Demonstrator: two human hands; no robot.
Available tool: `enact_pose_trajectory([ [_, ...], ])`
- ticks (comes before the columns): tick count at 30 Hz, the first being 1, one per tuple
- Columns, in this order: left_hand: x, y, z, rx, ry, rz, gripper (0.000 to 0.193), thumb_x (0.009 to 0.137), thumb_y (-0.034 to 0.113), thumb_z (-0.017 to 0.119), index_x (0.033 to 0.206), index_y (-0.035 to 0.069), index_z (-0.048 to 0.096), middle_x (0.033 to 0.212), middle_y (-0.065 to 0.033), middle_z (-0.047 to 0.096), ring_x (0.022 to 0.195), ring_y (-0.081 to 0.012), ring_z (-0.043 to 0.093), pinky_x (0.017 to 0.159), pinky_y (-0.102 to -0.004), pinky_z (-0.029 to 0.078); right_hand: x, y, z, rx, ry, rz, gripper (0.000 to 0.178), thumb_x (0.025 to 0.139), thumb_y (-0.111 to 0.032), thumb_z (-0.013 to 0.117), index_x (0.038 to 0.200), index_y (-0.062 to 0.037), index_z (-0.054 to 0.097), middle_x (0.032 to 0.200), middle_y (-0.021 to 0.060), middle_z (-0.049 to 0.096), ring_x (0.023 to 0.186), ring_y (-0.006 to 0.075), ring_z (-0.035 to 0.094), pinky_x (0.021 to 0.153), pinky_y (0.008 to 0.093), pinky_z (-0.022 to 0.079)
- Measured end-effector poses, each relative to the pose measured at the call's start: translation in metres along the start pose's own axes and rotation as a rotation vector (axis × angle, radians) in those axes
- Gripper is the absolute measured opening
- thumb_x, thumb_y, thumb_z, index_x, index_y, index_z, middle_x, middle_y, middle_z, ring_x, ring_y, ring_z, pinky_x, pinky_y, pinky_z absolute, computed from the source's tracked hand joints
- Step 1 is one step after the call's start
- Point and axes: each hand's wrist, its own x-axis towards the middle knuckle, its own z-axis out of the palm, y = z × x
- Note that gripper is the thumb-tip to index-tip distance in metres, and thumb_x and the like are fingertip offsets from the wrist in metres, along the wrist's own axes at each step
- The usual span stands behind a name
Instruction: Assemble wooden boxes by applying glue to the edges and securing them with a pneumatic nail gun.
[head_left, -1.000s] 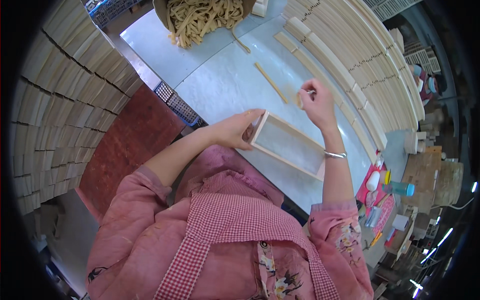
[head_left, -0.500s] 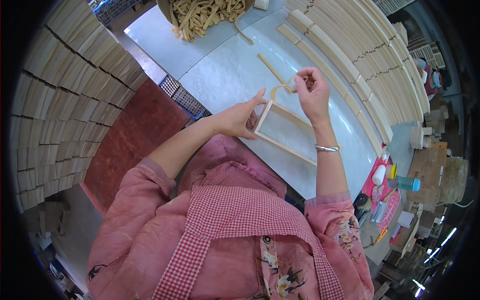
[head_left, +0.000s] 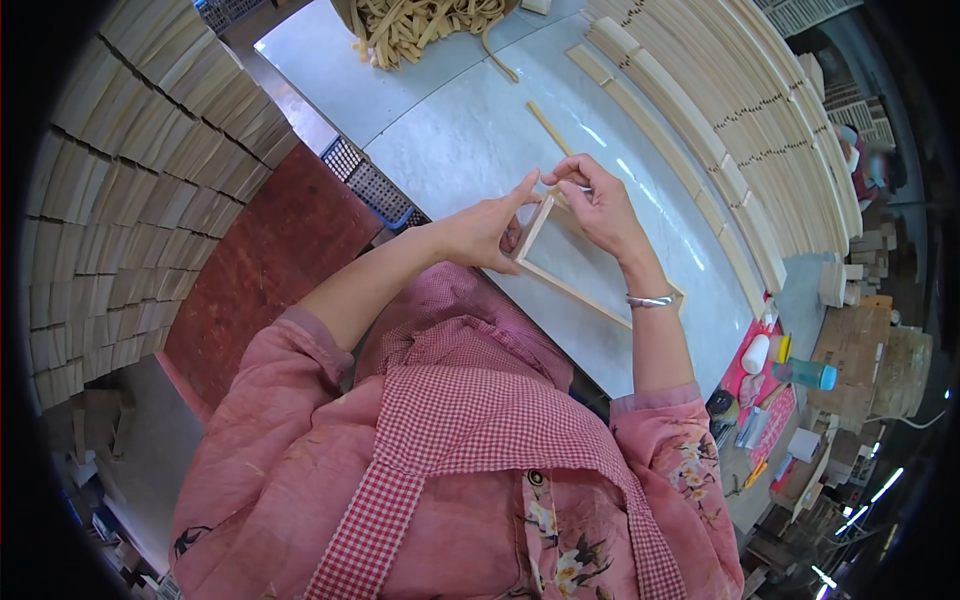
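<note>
A rectangular pale wooden frame (head_left: 575, 293) lies on the light table in front of me. My left hand (head_left: 482, 232) grips its left short end, thumb and fingers spread along that side. My right hand (head_left: 602, 212) is closed in a pinch at the frame's far left corner, over a tan strip (head_left: 558, 194) of which only a little shows. The right fingers nearly touch the left fingertips and cover part of the far side. Beyond them another flat tan strip (head_left: 549, 128) lies on the tabletop.
A container of tan strips (head_left: 425, 30) sits at the table's far edge. Long stacked wooden slats (head_left: 740, 130) curve along the right. Stacked wood pieces (head_left: 130, 190) rise at left. A dark plastic basket (head_left: 378, 188) is beside the table; a turquoise bottle (head_left: 806, 374) lies right.
My right hand has moved left and down, from holding the curled strip off the frame to the frame's far left corner. My left hand keeps its grip.
</note>
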Motion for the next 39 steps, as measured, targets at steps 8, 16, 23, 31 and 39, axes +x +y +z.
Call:
enact_pose_trajectory([
  [8,0.0,0.001,-0.001,-0.014,0.016,0.0,0.138,0.062,0.002,0.088,0.162,0.005,-0.007,0.151,-0.0209,0.048,0.087,-0.0279,0.064,0.076,-0.0346,0.057,-0.009,-0.008,0.007,-0.124,-0.038,0.01,0.01,0.095,-0.001,0.058,0.104,-0.0033,0.064,0.096,0.0032,0.074,0.081,0.0109,0.063,0.074,0.0226,0.048],
  [16,0.001,0.009,-0.004,-0.057,-0.029,-0.118,0.131,0.06,0.003,0.089,0.162,0.004,0.008,0.137,-0.0191,0.057,0.083,-0.0263,0.063,0.075,-0.0338,0.055,-0.033,-0.015,0.023,-0.142,0.005,-0.036,0.013,0.095,-0.002,0.061,0.107,-0.0033,0.065,0.093,0.0028,0.074,0.078,0.0105,0.063,0.071,0.0223,0.048],
  [23,0.002,0.005,0.001,-0.023,0.026,0.027,0.113,0.059,0.004,0.09,0.155,0.008,0.032,0.122,-0.017,0.063,0.085,-0.0258,0.063,0.075,-0.0345,0.057,-0.069,-0.035,0.045,-0.311,-0.087,-0.083,0.017,0.09,-0.004,0.065,0.107,-0.0058,0.066,0.087,0.0043,0.072,0.069,0.0185,0.062,0.063,0.0276,0.048],
  [31,0.007,-0.009,0.001,0.387,0.191,0.273,0.104,0.057,0.028,0.092,0.145,0.003,0.042,0.126,-0.0157,0.061,0.102,-0.0316,0.06,0.095,-0.0412,0.049,-0.109,-0.051,0.061,-0.54,0.293,-0.076,0.02,0.09,-0.006,0.066,0.11,-0.005,0.067,0.09,0.0074,0.07,0.069,0.0258,0.06,0.064,0.033,0.049],
  [39,0.019,-0.011,0.0,0.468,0.096,0.208,0.104,0.053,0.039,0.091,0.14,0.003,0.046,0.13,-0.0154,0.06,0.114,-0.0347,0.055,0.107,-0.0443,0.039,-0.142,-0.034,0.082,-0.565,0.057,-0.159,0.018,0.092,-0.009,0.064,0.108,-0.0024,0.069,0.088,0.01,0.066,0.074,0.029,0.062,0.065,0.0368,0.049],
])
